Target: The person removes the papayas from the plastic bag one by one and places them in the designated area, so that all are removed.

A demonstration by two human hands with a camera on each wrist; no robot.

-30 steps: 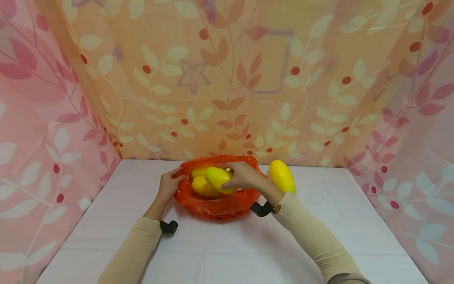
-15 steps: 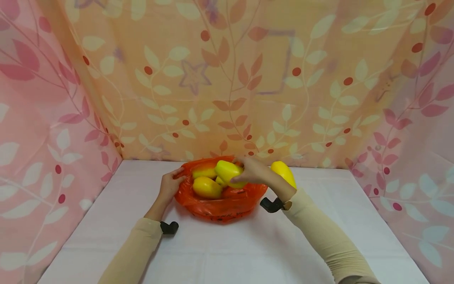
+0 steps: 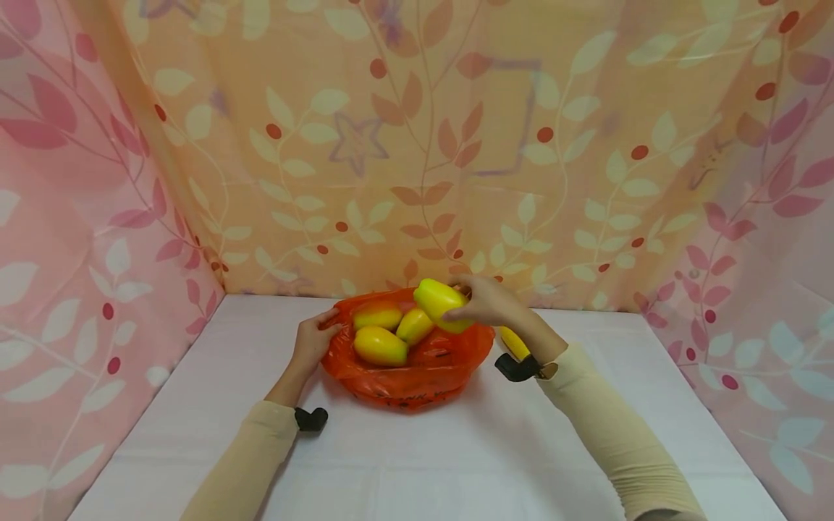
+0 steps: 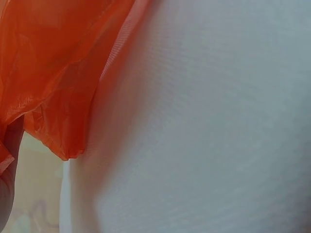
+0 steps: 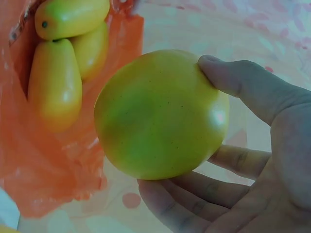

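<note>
An orange-red plastic bag (image 3: pixel 417 387) sits with its mouth spread wide on the table in the head view. Inside it lie three yellow-green mangoes, the front mango (image 3: pixel 380 346) nearest the left side. My left hand (image 3: pixel 313 340) grips the bag's left rim; the left wrist view shows only a bit of that hand beside the bag (image 4: pixel 53 73). Over the bag's right rim, my right hand (image 3: pixel 491 300) holds another mango (image 3: pixel 438 300), thumb on one side and fingers round the other. The right wrist view shows this held mango (image 5: pixel 160 116) end-on, raised clear of the others.
Another yellow mango (image 3: pixel 515 343) rests on the table right of the bag, partly hidden by my right wrist and its black camera mount (image 3: pixel 517 367). A white cloth (image 3: pixel 404 470) covers the table. Floral curtains (image 3: pixel 417 145) enclose the back and both sides.
My right hand has lifted the mango up and to the right, from among the others to over the bag's right rim. The mango beneath is now uncovered. My left hand stays on the rim.
</note>
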